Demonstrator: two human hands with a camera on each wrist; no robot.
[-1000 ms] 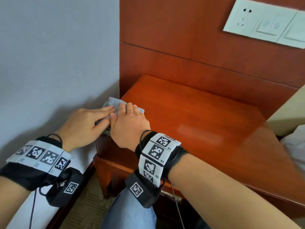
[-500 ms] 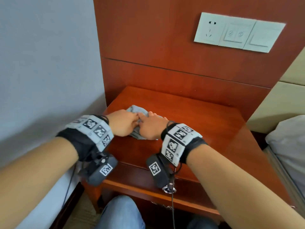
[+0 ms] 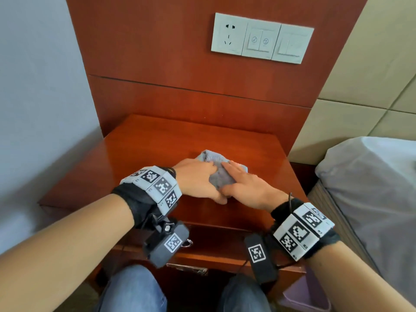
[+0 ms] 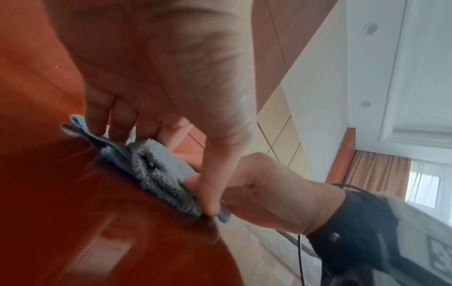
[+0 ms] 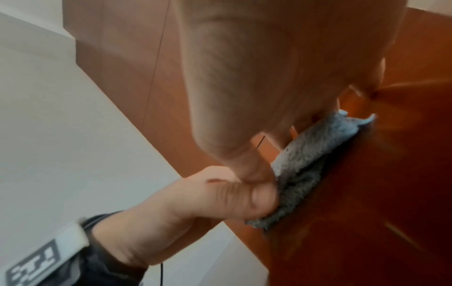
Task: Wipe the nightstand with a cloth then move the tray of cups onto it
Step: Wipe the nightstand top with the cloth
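A folded grey-blue cloth (image 3: 221, 176) lies on the glossy red-brown nightstand (image 3: 157, 149), near the middle of its top. My left hand (image 3: 198, 179) presses on the cloth's left side with straight fingers. My right hand (image 3: 245, 188) presses on its right side, fingers pointing forward. In the left wrist view the left hand (image 4: 171, 77) has its fingertips and thumb down on the cloth (image 4: 159, 168), with the right hand (image 4: 269, 193) beside it. The right wrist view shows the right hand (image 5: 269, 77) on the cloth (image 5: 310, 154), its thumb touching the left hand (image 5: 195, 203). No tray of cups is in view.
A wooden wall panel with a white socket-and-switch plate (image 3: 262, 38) rises behind the nightstand. A grey wall (image 3: 33, 109) borders it on the left. A bed with a grey cover (image 3: 371, 188) stands close on the right. A purple bin (image 3: 308, 296) sits low at the right, by my knees (image 3: 135, 289).
Both hands have slid the cloth from the nightstand's left edge by the wall to the middle of its top. The right hand now lies beside the left rather than over it.
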